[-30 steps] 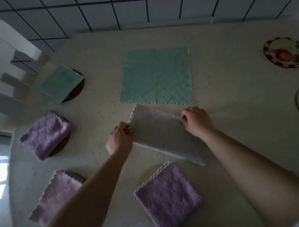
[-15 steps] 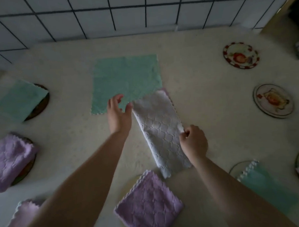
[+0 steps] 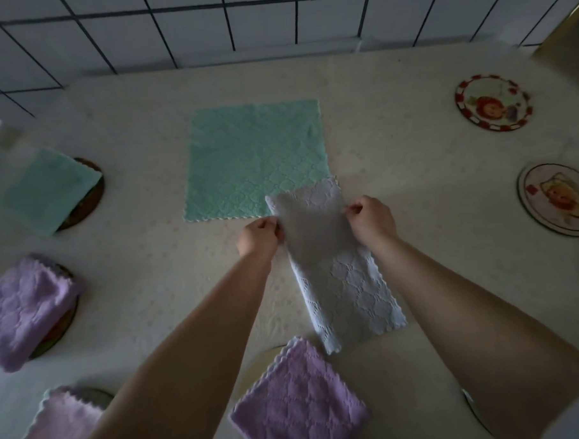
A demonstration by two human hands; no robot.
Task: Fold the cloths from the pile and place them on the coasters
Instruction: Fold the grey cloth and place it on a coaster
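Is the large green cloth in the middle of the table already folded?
No, the green cloth lies spread flat as a full single square on the table, while both hands work on the white cloth.

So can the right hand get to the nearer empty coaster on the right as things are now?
Probably yes, once free: nothing lies between the right hand and that coaster. For now it pinches the white cloth together with the left hand.
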